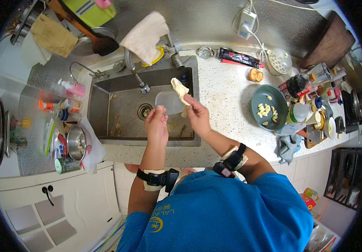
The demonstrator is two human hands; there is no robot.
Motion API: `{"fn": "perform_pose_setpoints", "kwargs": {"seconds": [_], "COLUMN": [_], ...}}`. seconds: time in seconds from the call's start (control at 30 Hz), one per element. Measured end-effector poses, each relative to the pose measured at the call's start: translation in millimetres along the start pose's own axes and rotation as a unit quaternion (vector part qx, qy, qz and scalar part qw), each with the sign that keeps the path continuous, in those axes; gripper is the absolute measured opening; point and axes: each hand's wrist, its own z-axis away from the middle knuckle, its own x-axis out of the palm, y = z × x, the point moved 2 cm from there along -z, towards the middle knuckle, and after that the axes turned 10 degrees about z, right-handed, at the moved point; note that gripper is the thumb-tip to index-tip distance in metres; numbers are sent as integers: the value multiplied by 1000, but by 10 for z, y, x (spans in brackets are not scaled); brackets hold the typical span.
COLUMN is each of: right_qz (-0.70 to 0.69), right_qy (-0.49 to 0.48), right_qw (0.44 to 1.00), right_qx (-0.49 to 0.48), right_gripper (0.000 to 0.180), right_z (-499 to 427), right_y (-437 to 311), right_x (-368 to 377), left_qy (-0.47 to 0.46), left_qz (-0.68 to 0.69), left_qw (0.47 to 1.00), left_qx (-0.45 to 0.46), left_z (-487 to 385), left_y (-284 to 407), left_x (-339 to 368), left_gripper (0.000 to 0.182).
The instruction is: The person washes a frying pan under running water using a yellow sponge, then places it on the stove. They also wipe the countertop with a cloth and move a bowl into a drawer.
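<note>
Over the steel sink, my right hand grips the lower end of a pale cream, crumpled piece, which points up and to the left. I cannot tell what that piece is made of. My left hand is beside it, thumb and fingers curled together at the near left edge of a translucent plastic container. Whether those fingers pinch its rim or merely overlap it is unclear. Wet scraps lie on the sink bottom around the drain.
A faucet reaches over the sink, a cloth draped behind it. To the right, a green pan holds peeled garlic cloves, near crowded bottles. Leftward stand a steel bowl with pale pieces and a pink pump bottle.
</note>
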Motion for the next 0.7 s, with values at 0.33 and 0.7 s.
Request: {"fn": "perform_pose_setpoints", "kwargs": {"seconds": [0.33, 0.7], "right_qz": [-113, 529], "right_qy": [-34, 185], "right_qw": [982, 828], "right_qx": [150, -20], "right_gripper": [36, 51], "right_z": [249, -1133], "right_y": [-34, 759], "right_x": [66, -1735], "left_qy": [-16, 22], "left_qz": [-148, -275], "left_qw": [977, 947], "left_qx": [149, 163], "left_z": [-157, 5], "left_y": [-249, -76], "left_x": [63, -597], "left_gripper": [14, 15]}}
